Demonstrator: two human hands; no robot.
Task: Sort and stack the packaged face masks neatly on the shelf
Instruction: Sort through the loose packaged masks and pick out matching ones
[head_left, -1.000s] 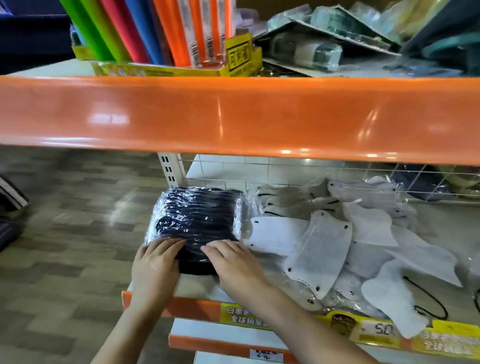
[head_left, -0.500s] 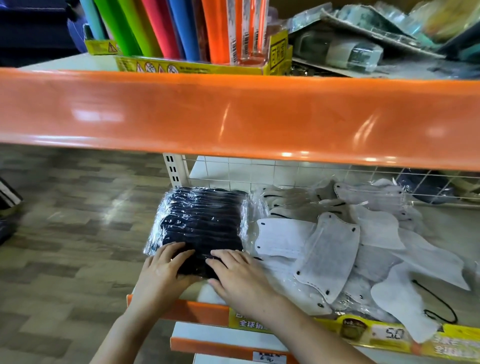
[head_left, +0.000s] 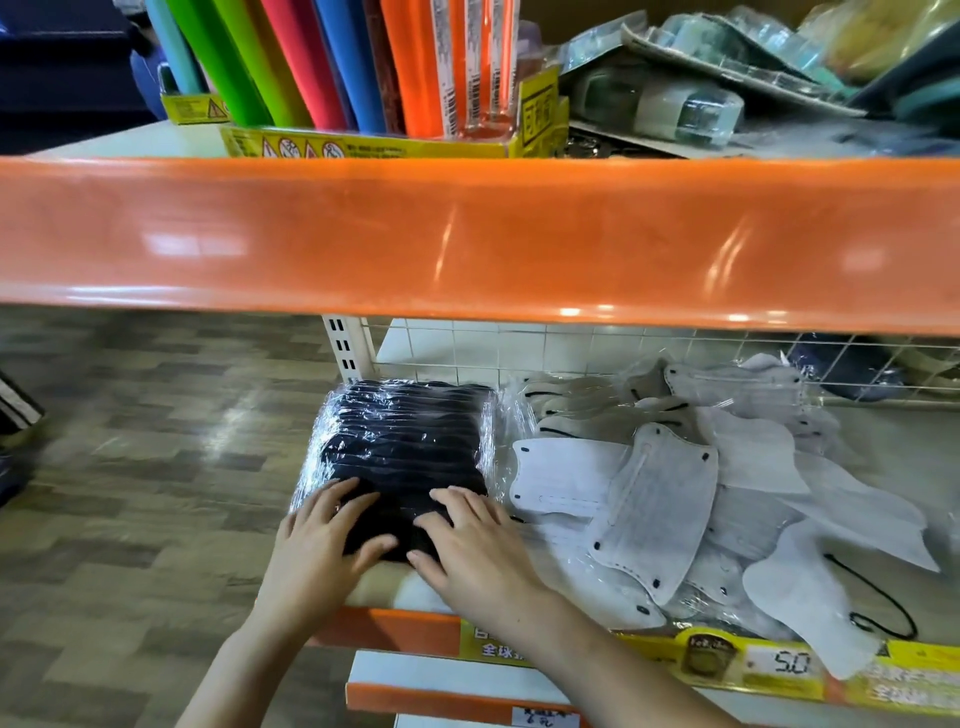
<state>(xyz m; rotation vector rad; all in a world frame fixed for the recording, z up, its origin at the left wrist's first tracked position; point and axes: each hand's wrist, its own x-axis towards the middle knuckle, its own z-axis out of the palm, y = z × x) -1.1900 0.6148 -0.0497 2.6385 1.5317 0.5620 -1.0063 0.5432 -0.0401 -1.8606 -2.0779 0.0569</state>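
Observation:
A stack of black face masks in clear plastic wrap lies at the left end of the lower shelf. My left hand rests on the stack's near left corner, fingers spread flat. My right hand presses on its near right part, fingers straight. To the right, several packaged white and grey masks lie scattered in a loose, overlapping heap, some with black ear loops showing.
An orange upper shelf edge overhangs the work area. Coloured rolls in a yellow box and packaged goods sit on top of it. A wire grid backs the lower shelf. A yellow price strip runs along the front. Wood-pattern floor lies to the left.
Both hands stay pressed on the near part of the black stack, which now sits a little further in from the shelf's front edge. The view has shifted slightly.

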